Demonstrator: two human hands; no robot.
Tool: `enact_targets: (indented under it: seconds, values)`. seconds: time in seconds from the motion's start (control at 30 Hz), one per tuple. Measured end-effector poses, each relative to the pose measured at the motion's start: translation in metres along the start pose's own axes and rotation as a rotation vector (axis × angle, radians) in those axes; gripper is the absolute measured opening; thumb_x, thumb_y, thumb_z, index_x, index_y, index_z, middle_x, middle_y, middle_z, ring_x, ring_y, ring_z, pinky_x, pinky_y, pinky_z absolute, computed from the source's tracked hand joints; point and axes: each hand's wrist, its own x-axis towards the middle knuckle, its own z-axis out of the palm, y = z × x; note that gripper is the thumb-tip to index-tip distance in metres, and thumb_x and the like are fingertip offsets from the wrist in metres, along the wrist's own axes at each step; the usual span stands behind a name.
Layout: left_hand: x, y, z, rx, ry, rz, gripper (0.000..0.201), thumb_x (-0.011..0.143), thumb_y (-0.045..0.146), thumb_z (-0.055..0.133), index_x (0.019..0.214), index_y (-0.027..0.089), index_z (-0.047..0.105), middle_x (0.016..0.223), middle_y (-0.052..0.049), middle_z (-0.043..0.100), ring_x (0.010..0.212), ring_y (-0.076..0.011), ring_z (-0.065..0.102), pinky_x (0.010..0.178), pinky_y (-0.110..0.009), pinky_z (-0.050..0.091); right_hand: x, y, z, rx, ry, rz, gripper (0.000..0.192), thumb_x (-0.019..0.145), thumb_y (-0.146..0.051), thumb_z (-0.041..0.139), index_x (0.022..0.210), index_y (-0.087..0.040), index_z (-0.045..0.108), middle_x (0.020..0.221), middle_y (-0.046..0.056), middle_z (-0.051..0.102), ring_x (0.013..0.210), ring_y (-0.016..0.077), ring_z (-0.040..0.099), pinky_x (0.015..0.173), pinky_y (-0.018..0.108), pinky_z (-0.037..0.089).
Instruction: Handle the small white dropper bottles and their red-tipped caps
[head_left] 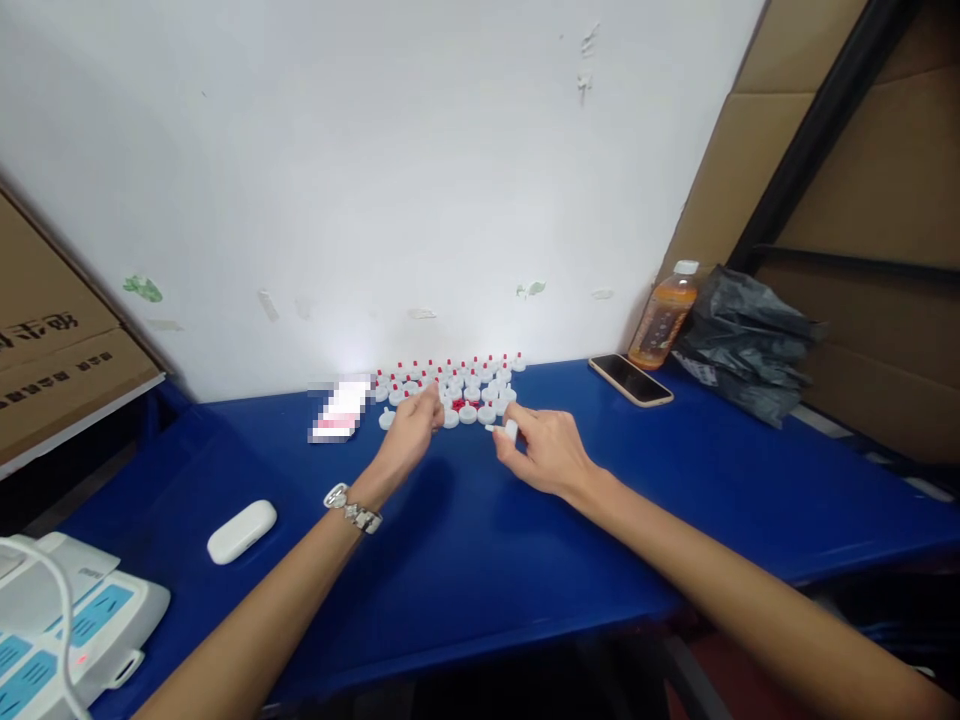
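Several white bottle caps with pointed nozzles stand grouped on the table against the wall, many with small red tips on top; one plain white nozzle cap (468, 413) sits in the front row. Behind that row lies a little heap of loose red tips (466, 404). My right hand (544, 445) pinches a white nozzle cap (511, 430) between thumb and fingers, its bare spout pointing left. At the front left of the group, my left hand (415, 425) is closed with thumb and fingertips together; what it pinches is too small to make out.
The blue table (480, 560) meets a white wall. On the right are a phone (631, 380), an orange drink bottle (664, 320) and a black plastic bag (742, 335). At left lie a white earbud case (242, 532), a power strip (112, 610) and a blurred-out card (341, 410).
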Motion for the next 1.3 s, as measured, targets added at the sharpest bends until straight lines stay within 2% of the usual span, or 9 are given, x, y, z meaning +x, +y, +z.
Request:
enact_targets:
  seconds: [0.1, 0.27, 0.47, 0.6, 0.7, 0.77, 0.87, 1.07, 1.3]
  values:
    - [0.015, -0.003, -0.007, 0.208, 0.011, 0.134, 0.039, 0.099, 0.048, 0.032, 0.072, 0.022, 0.039, 0.064, 0.002, 0.043, 0.060, -0.0145, 0.042, 0.061, -0.029, 0.036, -0.004, 0.010, -0.001, 0.152, -0.025, 0.078, 0.031, 0.095, -0.043, 0.042, 0.077, -0.021, 0.051, 0.061, 0.000, 0.059, 0.055, 0.0152, 0.052, 0.056, 0.027, 0.025]
    - [0.055, -0.012, 0.003, 0.533, -0.121, 0.320, 0.022, 0.094, 0.033, 0.047, 0.079, 0.018, 0.054, 0.078, -0.004, 0.057, 0.077, -0.0187, 0.054, 0.075, -0.033, 0.042, -0.001, 0.023, 0.004, 0.356, 0.008, 0.249, 0.032, 0.095, -0.048, 0.044, 0.081, -0.021, 0.056, 0.061, -0.003, 0.054, 0.055, 0.0139, 0.050, 0.056, 0.026, 0.031]
    - [0.065, -0.021, 0.005, 0.634, -0.113, 0.330, 0.023, 0.094, 0.033, 0.048, 0.096, 0.017, 0.065, 0.093, -0.008, 0.062, 0.092, -0.0228, 0.057, 0.089, -0.038, 0.042, -0.001, 0.029, 0.009, 0.529, 0.054, 0.279, 0.030, 0.092, -0.049, 0.052, 0.092, -0.020, 0.062, 0.066, -0.002, 0.054, 0.058, 0.0134, 0.046, 0.056, 0.026, 0.035]
    - [0.038, -0.018, -0.010, 0.596, -0.022, 0.355, 0.025, 0.096, 0.036, 0.046, 0.092, 0.019, 0.064, 0.096, -0.008, 0.062, 0.093, -0.0224, 0.056, 0.088, -0.037, 0.043, -0.001, 0.027, 0.014, 0.612, 0.001, 0.235, 0.038, 0.095, -0.052, 0.046, 0.093, -0.020, 0.065, 0.068, -0.001, 0.054, 0.061, 0.0136, 0.046, 0.058, 0.026, 0.036]
    - [0.008, -0.015, -0.026, 0.532, -0.044, 0.367, 0.022, 0.095, 0.036, 0.049, 0.089, 0.020, 0.063, 0.094, -0.006, 0.063, 0.091, -0.0207, 0.057, 0.086, -0.036, 0.044, 0.003, 0.018, 0.020, 0.697, -0.076, 0.221, 0.045, 0.098, -0.054, 0.039, 0.093, -0.019, 0.067, 0.072, 0.001, 0.056, 0.066, 0.0150, 0.052, 0.062, 0.026, 0.041]
    - [-0.012, -0.015, -0.033, 0.449, -0.134, 0.310, 0.020, 0.091, 0.038, 0.056, 0.098, 0.021, 0.064, 0.095, -0.005, 0.064, 0.083, -0.0176, 0.057, 0.079, -0.033, 0.046, 0.008, 0.005, 0.025, 0.710, -0.069, 0.193, 0.046, 0.098, -0.055, 0.039, 0.093, -0.020, 0.069, 0.082, 0.004, 0.060, 0.078, 0.0169, 0.056, 0.070, 0.028, 0.045]
    - [-0.031, -0.015, -0.037, 0.253, -0.183, 0.161, 0.046, 0.081, 0.043, 0.070, 0.120, 0.024, 0.056, 0.105, -0.005, 0.065, 0.079, -0.0153, 0.058, 0.069, -0.029, 0.048, 0.018, -0.022, 0.036, 0.673, -0.021, 0.137, 0.045, 0.097, -0.054, 0.041, 0.093, -0.022, 0.072, 0.094, 0.006, 0.056, 0.094, 0.0189, 0.054, 0.082, 0.031, 0.046]
    - [-0.031, -0.026, -0.044, -0.201, -0.165, 0.070, 0.037, 0.083, 0.037, 0.069, 0.112, 0.017, 0.057, 0.105, -0.008, 0.067, 0.089, -0.0154, 0.063, 0.080, -0.030, 0.051, 0.043, -0.060, 0.061, 0.743, -0.086, 0.120, 0.040, 0.097, -0.051, 0.044, 0.099, -0.022, 0.072, 0.085, 0.005, 0.061, 0.086, 0.0192, 0.054, 0.084, 0.034, 0.045]
    - [-0.027, -0.036, -0.067, -0.082, -0.104, 0.083, 0.038, 0.082, 0.043, 0.069, 0.108, 0.015, 0.065, 0.087, -0.005, 0.067, 0.076, -0.0149, 0.061, 0.068, -0.027, 0.048, 0.070, -0.059, 0.066, 1.009, -0.153, 0.227, 0.037, 0.075, -0.052, 0.072, 0.085, -0.017, 0.062, 0.065, -0.001, 0.060, 0.059, 0.0127, 0.054, 0.059, 0.026, 0.044]
